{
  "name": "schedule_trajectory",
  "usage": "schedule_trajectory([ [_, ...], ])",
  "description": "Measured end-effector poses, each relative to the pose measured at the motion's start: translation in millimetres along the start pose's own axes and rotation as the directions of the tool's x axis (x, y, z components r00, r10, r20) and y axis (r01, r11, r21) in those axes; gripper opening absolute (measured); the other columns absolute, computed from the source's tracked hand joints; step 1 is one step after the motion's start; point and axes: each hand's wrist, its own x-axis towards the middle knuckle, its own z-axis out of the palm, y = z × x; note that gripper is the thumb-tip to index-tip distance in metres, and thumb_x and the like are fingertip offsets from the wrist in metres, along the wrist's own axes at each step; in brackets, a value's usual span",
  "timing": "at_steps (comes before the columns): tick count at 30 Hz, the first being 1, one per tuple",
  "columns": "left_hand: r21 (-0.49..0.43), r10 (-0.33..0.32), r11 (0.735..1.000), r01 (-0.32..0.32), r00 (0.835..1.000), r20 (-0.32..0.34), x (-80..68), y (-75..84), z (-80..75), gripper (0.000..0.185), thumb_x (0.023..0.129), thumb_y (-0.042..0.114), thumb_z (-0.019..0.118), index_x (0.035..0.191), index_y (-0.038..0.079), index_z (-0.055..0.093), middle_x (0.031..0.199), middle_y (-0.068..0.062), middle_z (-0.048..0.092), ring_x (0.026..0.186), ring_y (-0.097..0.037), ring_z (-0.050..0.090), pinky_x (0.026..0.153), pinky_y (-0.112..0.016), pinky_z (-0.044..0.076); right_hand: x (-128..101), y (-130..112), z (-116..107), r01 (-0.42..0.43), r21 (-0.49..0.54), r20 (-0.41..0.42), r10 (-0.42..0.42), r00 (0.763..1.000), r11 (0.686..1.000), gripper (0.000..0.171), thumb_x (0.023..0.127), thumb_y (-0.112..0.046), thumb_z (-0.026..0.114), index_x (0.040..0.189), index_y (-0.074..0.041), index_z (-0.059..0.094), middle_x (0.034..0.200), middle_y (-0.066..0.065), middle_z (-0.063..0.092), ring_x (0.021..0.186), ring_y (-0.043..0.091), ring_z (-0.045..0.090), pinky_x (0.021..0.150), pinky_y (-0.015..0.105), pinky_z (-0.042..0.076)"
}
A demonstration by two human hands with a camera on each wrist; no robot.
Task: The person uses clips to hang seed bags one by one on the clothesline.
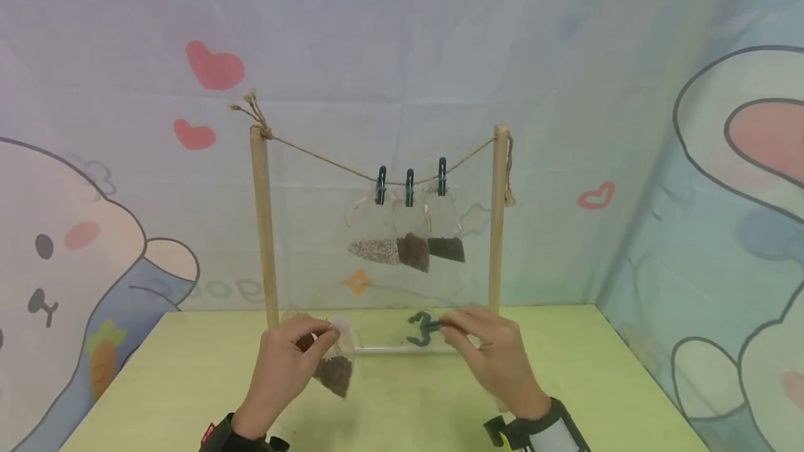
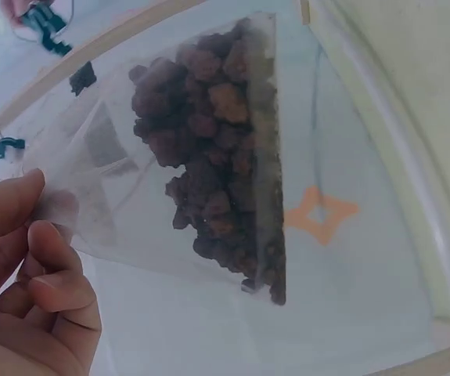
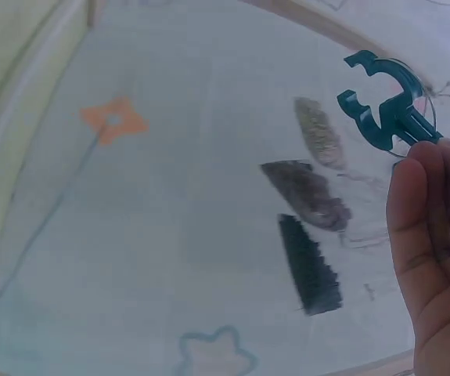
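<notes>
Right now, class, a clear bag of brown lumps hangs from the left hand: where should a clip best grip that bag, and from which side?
Clip the bag at its empty top corner, beside the left hand pinching it, probably from above: the brown lumps have sunk low, leaving flat film there. The right hand holds the green clip close by.

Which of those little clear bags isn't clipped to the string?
The bag of brown lumps pinched in the left hand. The other three bags hang from the string by green clips.
</notes>
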Motion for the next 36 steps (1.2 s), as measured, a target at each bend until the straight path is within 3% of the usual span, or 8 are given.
schedule_trajectory([
  [2,0.01,0.016,1.0,-0.016,1.0,-0.012,17.6,12.7,-7.5,0.025,0.087,0.01,0.073,0.106,0.026,0.073,0.089,0.014,0.064,0.06,0.003,0.043,0.051,-0.018,0.032,16.7,-2.2,-2.2,0.04,-0.01,-0.019,-0.04,0.999,0.999,0.019,0.076,0.005,0.075,0.092,-0.005,0.075,0.088,0.003,0.071,0.069,0.008,0.064,0.06,0.014,0.05],
  [7,0.032,-0.01,0.999,0.011,0.999,-0.03,73.7,83.5,-42.3,0.008,0.088,0.013,0.072,0.095,0.015,0.076,0.08,0.006,0.064,0.057,-0.002,0.049,0.051,-0.022,0.044,58.8,-8.0,-6.3,0.089,-0.012,-0.029,-0.09,0.996,0.996,0.017,0.077,0.005,0.075,0.093,-0.002,0.075,0.086,0.006,0.071,0.066,0.01,0.061,0.054,0.016,0.045],
  [10,0.06,-0.007,0.998,0.011,0.998,-0.067,95.9,98.1,-50.6,0.008,0.086,0.01,0.073,0.093,0.01,0.077,0.077,0.003,0.065,0.057,-0.003,0.05,0.054,-0.02,0.043,81.0,-9.0,-6.3,0.097,-0.024,-0.031,-0.098,0.995,0.995,0.016,0.078,0.004,0.075,0.093,-0.001,0.075,0.086,0.008,0.071,0.066,0.012,0.061,0.052,0.018,0.044],
  [14,0.063,-0.005,0.998,0.013,0.991,-0.137,119.5,101.3,-55.1,0.008,0.084,0.007,0.075,0.092,0.007,0.078,0.073,-0.001,0.065,0.055,-0.005,0.05,0.052,-0.018,0.04,107.0,-7.7,-3.4,0.123,-0.051,-0.054,-0.126,0.991,0.991,0.013,0.079,0.003,0.075,0.092,0.001,0.075,0.085,0.01,0.071,0.065,0.014,0.061,0.051,0.023,0.046],
  [21,0.083,0.002,0.996,0.018,0.973,-0.232,149.8,93.4,-54.1,0.01,0.084,0.008,0.076,0.092,0.003,0.078,0.073,-0.008,0.067,0.054,-0.014,0.053,0.051,-0.014,0.036,148.4,-4.0,5.2,0.171,-0.133,-0.065,-0.181,0.981,0.976,0.009,0.083,0.001,0.074,0.092,0.003,0.074,0.085,0.012,0.07,0.063,0.014,0.058,0.051,0.025,0.047],
  [28,0.085,-0.029,0.995,0.053,0.964,-0.265,170.0,89.2,-51.4,0.011,0.087,0.008,0.073,0.094,0.001,0.078,0.077,-0.012,0.068,0.06,-0.019,0.06,0.055,-0.018,0.041,184.3,-3.6,12.4,0.189,-0.16,-0.022,-0.195,0.981,0.969,0.009,0.088,-0.002,0.07,0.093,0.002,0.075,0.084,0.011,0.07,0.064,0.014,0.055,0.052,0.024,0.043],
  [36,0.088,-0.053,0.993,0.077,0.967,-0.249,188.1,83.6,-46.3,0.014,0.09,0.008,0.069,0.099,0.0,0.076,0.085,-0.015,0.069,0.069,-0.024,0.06,0.062,-0.031,0.045,222.0,-1.6,17.7,0.188,-0.221,0.065,-0.178,0.982,0.957,0.01,0.089,-0.005,0.068,0.093,0.002,0.075,0.085,0.012,0.071,0.068,0.019,0.062,0.058,0.028,0.05],
])
